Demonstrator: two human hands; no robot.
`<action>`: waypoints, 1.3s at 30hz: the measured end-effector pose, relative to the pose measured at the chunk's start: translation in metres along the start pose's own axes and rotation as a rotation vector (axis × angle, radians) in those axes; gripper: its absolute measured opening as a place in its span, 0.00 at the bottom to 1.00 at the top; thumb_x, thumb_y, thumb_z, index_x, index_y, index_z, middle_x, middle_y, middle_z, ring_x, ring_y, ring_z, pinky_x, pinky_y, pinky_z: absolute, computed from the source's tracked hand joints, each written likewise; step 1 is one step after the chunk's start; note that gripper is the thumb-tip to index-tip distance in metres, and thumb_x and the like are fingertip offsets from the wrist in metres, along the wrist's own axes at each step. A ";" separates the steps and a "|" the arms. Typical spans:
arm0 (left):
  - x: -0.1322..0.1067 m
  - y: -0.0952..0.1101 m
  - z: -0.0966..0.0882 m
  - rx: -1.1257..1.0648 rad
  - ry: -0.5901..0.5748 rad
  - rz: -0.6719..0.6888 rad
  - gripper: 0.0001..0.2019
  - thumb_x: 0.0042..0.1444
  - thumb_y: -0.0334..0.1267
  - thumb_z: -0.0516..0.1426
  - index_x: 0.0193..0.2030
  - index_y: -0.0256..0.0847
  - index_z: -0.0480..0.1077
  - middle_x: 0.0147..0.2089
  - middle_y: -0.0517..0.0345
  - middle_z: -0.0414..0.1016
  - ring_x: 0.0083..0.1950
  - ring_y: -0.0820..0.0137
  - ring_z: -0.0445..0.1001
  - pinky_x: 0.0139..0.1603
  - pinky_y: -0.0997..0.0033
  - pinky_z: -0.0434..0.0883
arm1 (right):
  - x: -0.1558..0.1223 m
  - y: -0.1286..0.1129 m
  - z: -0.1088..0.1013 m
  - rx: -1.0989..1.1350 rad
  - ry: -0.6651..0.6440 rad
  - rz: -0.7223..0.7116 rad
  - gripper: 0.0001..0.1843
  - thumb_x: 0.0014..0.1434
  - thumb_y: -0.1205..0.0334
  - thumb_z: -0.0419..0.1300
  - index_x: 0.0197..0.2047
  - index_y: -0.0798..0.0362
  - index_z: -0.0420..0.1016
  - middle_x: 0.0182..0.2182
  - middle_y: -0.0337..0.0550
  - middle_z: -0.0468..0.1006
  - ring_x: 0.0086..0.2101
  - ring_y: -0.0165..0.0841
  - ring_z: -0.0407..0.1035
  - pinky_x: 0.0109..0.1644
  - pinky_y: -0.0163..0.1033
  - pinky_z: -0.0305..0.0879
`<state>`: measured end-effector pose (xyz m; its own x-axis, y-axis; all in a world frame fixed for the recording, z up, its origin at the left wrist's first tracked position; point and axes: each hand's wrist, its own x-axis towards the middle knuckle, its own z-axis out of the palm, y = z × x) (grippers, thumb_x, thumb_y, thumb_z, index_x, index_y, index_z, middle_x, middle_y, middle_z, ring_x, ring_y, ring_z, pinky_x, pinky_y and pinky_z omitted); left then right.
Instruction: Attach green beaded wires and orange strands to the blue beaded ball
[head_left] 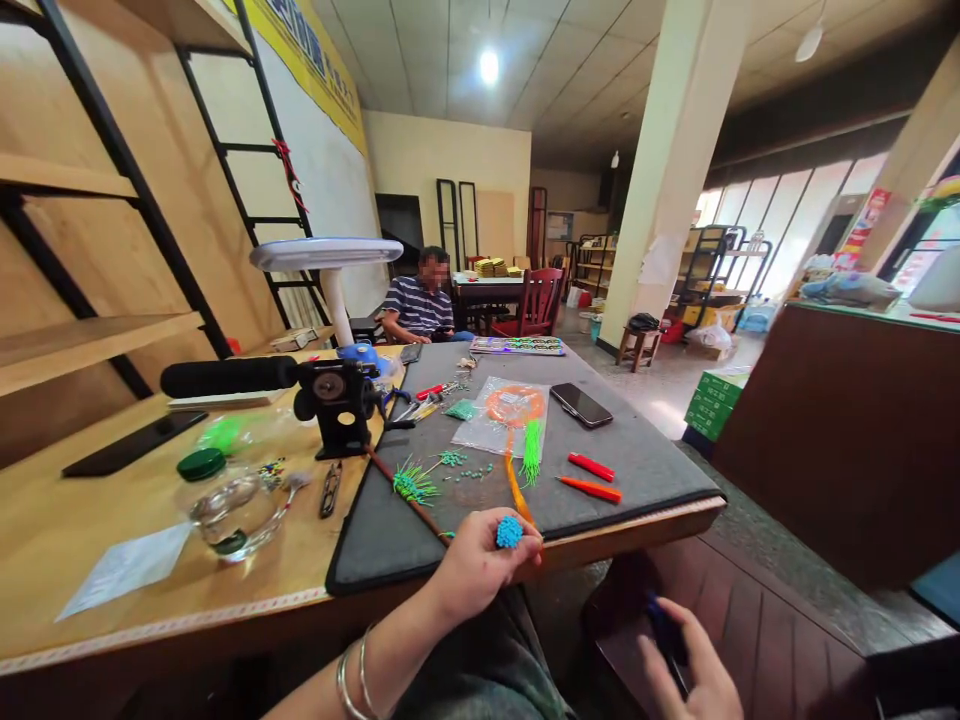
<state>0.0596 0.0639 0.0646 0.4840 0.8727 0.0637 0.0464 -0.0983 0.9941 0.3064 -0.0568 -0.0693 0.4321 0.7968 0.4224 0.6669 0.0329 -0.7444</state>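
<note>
My left hand, with two silver bangles on its wrist, is closed in a pinch at the table's front edge. It holds a tight cluster of small blue beads. A flat bundle of orange strands runs from beside its fingers back across the mat. My right hand is off the table, low at the right, and smeared by motion. Between its thumb and forefinger is a dark, blue-tipped object, too blurred to name. Bright green strands and a green-and-blue tufted bundle lie near my left hand.
On the grey mat are a phone, a red pen-like stick, an orange one and a plastic bag. A water jar, thread snips and a black mount stand left. A person sits behind.
</note>
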 end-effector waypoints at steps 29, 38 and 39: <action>0.003 -0.006 -0.001 -0.024 -0.035 -0.017 0.21 0.45 0.54 0.64 0.29 0.34 0.71 0.22 0.61 0.70 0.20 0.78 0.60 0.21 0.77 0.60 | 0.022 -0.086 0.038 0.196 -0.209 -0.300 0.13 0.57 0.58 0.58 0.45 0.52 0.72 0.35 0.45 0.82 0.33 0.37 0.77 0.38 0.35 0.74; 0.002 -0.006 0.000 0.049 -0.123 0.047 0.09 0.51 0.40 0.62 0.31 0.35 0.71 0.26 0.58 0.71 0.30 0.70 0.70 0.34 0.71 0.69 | 0.019 -0.091 0.035 0.722 -0.297 0.216 0.18 0.52 0.47 0.64 0.41 0.50 0.74 0.32 0.40 0.78 0.30 0.33 0.71 0.32 0.32 0.68; 0.001 -0.005 0.000 0.088 -0.125 0.069 0.07 0.51 0.38 0.60 0.30 0.35 0.71 0.26 0.58 0.71 0.30 0.70 0.70 0.34 0.72 0.68 | 0.018 -0.092 0.037 0.795 -0.300 0.296 0.19 0.51 0.46 0.66 0.41 0.50 0.74 0.29 0.38 0.76 0.26 0.29 0.67 0.28 0.30 0.64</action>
<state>0.0604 0.0654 0.0597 0.5936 0.7966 0.1145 0.0827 -0.2019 0.9759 0.2305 -0.0236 -0.0124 0.2685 0.9594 0.0867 -0.1115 0.1203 -0.9865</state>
